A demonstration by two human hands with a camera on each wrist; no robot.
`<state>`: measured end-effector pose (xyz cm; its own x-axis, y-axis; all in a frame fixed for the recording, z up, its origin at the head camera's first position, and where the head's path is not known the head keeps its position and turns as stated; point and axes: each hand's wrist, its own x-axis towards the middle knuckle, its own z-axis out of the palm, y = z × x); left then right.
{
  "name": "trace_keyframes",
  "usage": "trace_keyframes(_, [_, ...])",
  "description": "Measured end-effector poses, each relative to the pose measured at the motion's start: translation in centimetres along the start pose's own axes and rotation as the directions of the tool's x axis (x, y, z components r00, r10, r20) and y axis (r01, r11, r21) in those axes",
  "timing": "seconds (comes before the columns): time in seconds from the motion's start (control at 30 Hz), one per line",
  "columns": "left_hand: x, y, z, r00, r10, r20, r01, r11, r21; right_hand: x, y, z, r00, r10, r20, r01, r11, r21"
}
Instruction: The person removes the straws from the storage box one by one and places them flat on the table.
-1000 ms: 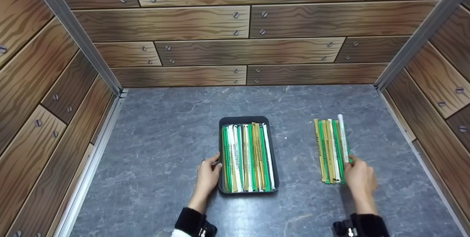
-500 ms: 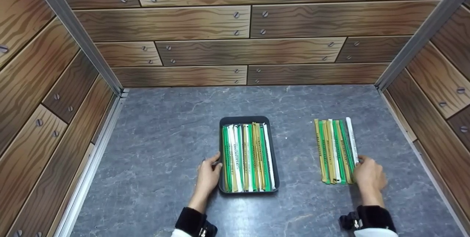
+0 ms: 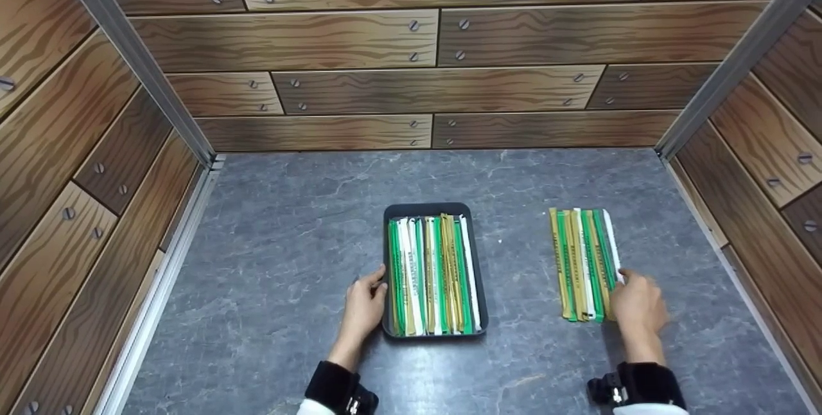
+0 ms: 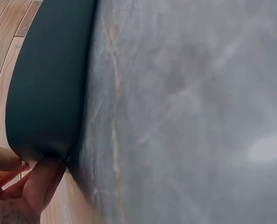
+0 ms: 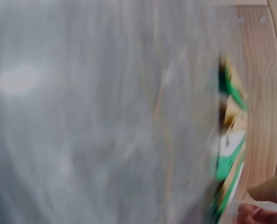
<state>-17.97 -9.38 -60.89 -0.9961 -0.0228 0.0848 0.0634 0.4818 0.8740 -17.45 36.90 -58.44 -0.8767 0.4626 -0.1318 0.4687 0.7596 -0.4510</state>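
Left hand: the left hand (image 3: 363, 308) rests against the left wall of the dark grey rectangular plastic tray (image 3: 387, 254), fingers curled lightly onto its rim, at about 7 o'clock from the tray's middle. The left wrist view shows fingertips (image 4: 45, 179) touching the tray's rounded corner; it steadies the tray and carries nothing.

Tray contents: a tight row of long, thin green, white and tan paper-wrapped sticks (image 3: 433, 273) lies lengthwise in the tray, running from 6 to 12 o'clock.

Right hand: the right hand (image 3: 636, 306) sits at 5 o'clock of the loose row of green, tan and white wrapped sticks (image 3: 581, 264) on the grey marbled stone surface (image 3: 289, 241). Its fingertips pinch the near end of the white wrapped stick (image 3: 610, 241) at the row's 3 o'clock edge. The right wrist view is blurred and shows only stick ends beside a fingertip.

Where the work lies: the loose row is well apart from the tray, at its 3 o'clock.

Doing it well, as a judgement: keep the white stick parallel to its neighbours and nudge it sideways from the near end until it touches the green one, flat on the surface. Light pressure should do; a hard push would likely fan the row.

Surroundings: wood-grain printed walls (image 3: 411, 49) enclose the surface.
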Motion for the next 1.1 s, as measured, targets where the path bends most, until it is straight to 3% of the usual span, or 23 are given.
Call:
trace_keyframes(0.1, [0.5,0.0,-0.3,0.999,-0.047,0.021,0.048,0.998,-0.028,-0.9,-1.4,0.5,0.996,-0.078,-0.049,0.079,0.996,0.031])
trace_keyframes(0.23, [1.5,-0.1,-0.6,0.998,-0.066,0.016,0.066,0.998,-0.021,-2.2,-3.6,1.2,0.973,-0.204,-0.104,0.214,0.973,0.087])
trace_keyframes(0.37, [2.5,-0.2,-0.9,0.997,-0.08,0.021,0.081,0.996,-0.026,-3.2,-6.0,2.1,0.933,-0.332,-0.136,0.348,0.93,0.118])
trace_keyframes(0.57, [3.3,-0.2,-0.9,0.989,-0.119,0.085,0.121,0.992,-0.021,-5.5,-10.3,4.7,0.849,-0.506,-0.15,0.525,0.839,0.141])
trace_keyframes(0.73, [3.4,-0.3,-0.7,0.984,-0.147,0.099,0.156,0.984,-0.09,-8.1,-14.1,7.2,0.799,-0.594,-0.091,0.6,0.776,0.194])
trace_keyframes(0.83, [3.3,-0.4,-0.5,0.981,-0.162,0.103,0.177,0.971,-0.158,-9.5,-16.1,8.4,0.78,-0.626,0.002,0.601,0.751,0.275])
trace_keyframes(0.97, [3.1,-0.5,-0.4,0.986,-0.14,0.088,0.155,0.965,-0.21,-10.8,-18.0,9.9,0.759,-0.644,0.1,0.599,0.75,0.283])
trace_keyframes(1.1, [3.0,-0.8,-0.4,0.987,-0.143,0.078,0.159,0.952,-0.261,-11.2,-18.7,11.0,0.765,-0.63,0.133,0.61,0.775,0.166])
